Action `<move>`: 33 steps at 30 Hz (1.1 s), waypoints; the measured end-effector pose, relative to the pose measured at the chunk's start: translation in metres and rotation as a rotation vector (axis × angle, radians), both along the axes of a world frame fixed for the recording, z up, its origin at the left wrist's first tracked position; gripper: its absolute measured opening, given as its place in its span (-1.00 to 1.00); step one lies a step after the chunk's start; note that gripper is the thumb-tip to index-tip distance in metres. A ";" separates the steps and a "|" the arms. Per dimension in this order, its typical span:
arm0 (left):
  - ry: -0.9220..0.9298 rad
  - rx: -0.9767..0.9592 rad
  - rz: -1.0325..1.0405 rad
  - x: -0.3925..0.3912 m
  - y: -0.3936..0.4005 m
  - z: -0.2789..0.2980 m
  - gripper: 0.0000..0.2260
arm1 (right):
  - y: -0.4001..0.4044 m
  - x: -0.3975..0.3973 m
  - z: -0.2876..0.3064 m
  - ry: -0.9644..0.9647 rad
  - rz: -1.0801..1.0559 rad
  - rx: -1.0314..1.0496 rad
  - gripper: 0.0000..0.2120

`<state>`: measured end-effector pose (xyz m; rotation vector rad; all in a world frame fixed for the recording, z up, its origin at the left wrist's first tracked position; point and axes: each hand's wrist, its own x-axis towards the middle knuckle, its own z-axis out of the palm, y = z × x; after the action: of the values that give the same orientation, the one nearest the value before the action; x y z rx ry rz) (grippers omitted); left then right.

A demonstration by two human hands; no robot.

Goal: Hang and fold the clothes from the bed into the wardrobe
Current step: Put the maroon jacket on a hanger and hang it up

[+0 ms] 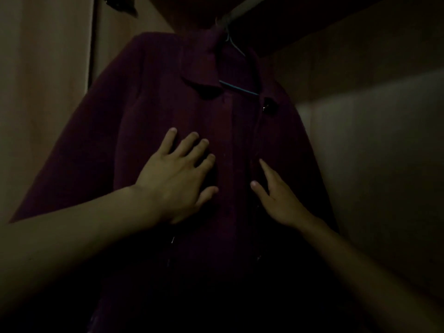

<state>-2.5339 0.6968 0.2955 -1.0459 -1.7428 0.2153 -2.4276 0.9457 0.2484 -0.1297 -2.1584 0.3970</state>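
The maroon shirt [153, 121] hangs on a blue hanger [237, 88] from the wardrobe rail [242, 8]. Both the left hand [177, 181] and right hand [278, 200] lie flat on its front, fingers [192, 143] spread, gripping nothing. Push too hard while smoothing and I'd guess the hanger tilts, sliding the shirt off one shoulder.

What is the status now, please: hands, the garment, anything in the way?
Left hand flat and open on maroon coat. Right hand open at its front edge. Coat on blue hanger on wardrobe rail. No obstruction seen; very dark.
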 end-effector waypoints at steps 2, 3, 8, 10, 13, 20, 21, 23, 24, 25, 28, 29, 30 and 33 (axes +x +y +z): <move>-0.045 0.024 -0.068 0.001 -0.009 -0.004 -0.27 | -0.017 0.005 -0.012 -0.046 -0.039 0.012 -0.36; -0.076 0.035 -0.106 0.001 -0.013 -0.005 -0.27 | -0.026 0.009 -0.017 -0.066 -0.061 0.017 -0.38; -0.150 0.031 -0.291 -0.002 -0.036 -0.018 -0.36 | -0.079 0.035 -0.036 -0.112 -0.201 0.018 -0.38; -0.162 0.032 -0.373 -0.004 -0.045 -0.030 -0.36 | -0.099 0.047 -0.044 -0.122 -0.280 0.011 -0.39; -0.265 0.046 -0.503 -0.007 -0.061 -0.046 -0.36 | -0.136 0.070 -0.057 -0.136 -0.404 0.015 -0.39; -0.480 -0.038 -0.639 0.011 -0.100 -0.066 -0.39 | -0.241 0.137 -0.081 -0.264 -0.603 0.019 -0.33; -0.496 -0.040 -0.674 0.018 -0.107 -0.071 -0.39 | -0.255 0.146 -0.083 -0.276 -0.619 0.022 -0.33; -0.494 -0.037 -0.739 0.032 -0.122 -0.084 -0.39 | -0.284 0.161 -0.088 -0.266 -0.647 0.017 -0.33; -0.495 -0.040 -0.768 0.039 -0.130 -0.092 -0.39 | -0.298 0.167 -0.091 -0.252 -0.648 0.014 -0.33; -0.505 -0.046 -0.795 0.046 -0.138 -0.101 -0.39 | -0.311 0.173 -0.095 -0.240 -0.640 0.014 -0.33; -0.585 -0.066 -0.869 0.069 -0.159 -0.129 -0.39 | -0.350 0.191 -0.110 -0.237 -0.611 0.024 -0.34; -0.634 -0.058 -0.897 0.078 -0.166 -0.139 -0.40 | -0.361 0.198 -0.116 -0.235 -0.611 0.020 -0.34; -0.697 -0.043 -0.921 0.087 -0.173 -0.150 -0.41 | -0.371 0.205 -0.123 -0.234 -0.614 0.008 -0.34; -0.848 -0.004 -0.974 0.113 -0.196 -0.193 -0.43 | -0.396 0.224 -0.151 -0.215 -0.599 -0.049 -0.38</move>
<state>-2.4210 0.5005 0.1025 -2.0337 -1.6731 -0.9553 -2.2038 0.5497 0.0971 -0.8542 -2.1888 0.0877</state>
